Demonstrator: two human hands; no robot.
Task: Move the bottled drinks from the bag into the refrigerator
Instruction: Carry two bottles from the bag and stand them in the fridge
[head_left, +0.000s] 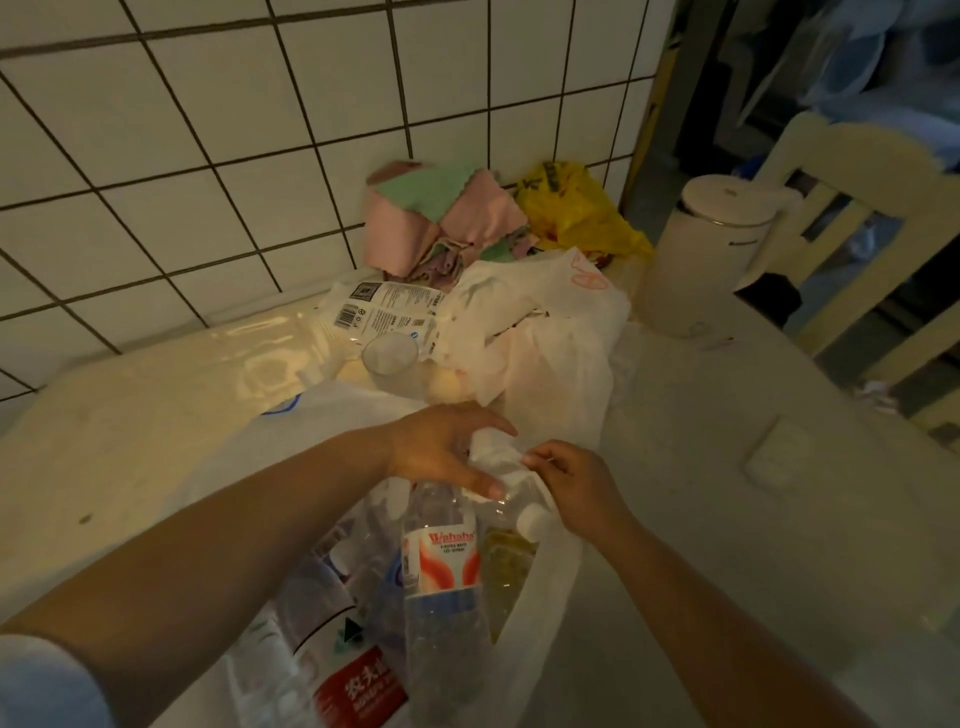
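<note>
Reaching into the white bag (540, 613) on the counter (727, 467), my left hand (441, 449) curls its fingers over the neck of the Wahaha bottle (441, 571), still lying among other bottles inside, while my right hand (571, 488) pinches the bag's thin plastic edge. That film could snag the cap or tear as I lift. Bare counter lies open to my right; clutter crowds the tiled wall (208, 156).

Our two bare arms, one short sleeve

We see our left hand (441, 447) and right hand (576, 488) uncovered, with no rings, watch or gloves, forearms bare to the elbow; a pale, whitish-blue sleeve (47, 680) edge shows at our left upper arm, in the lower-left corner.
</note>
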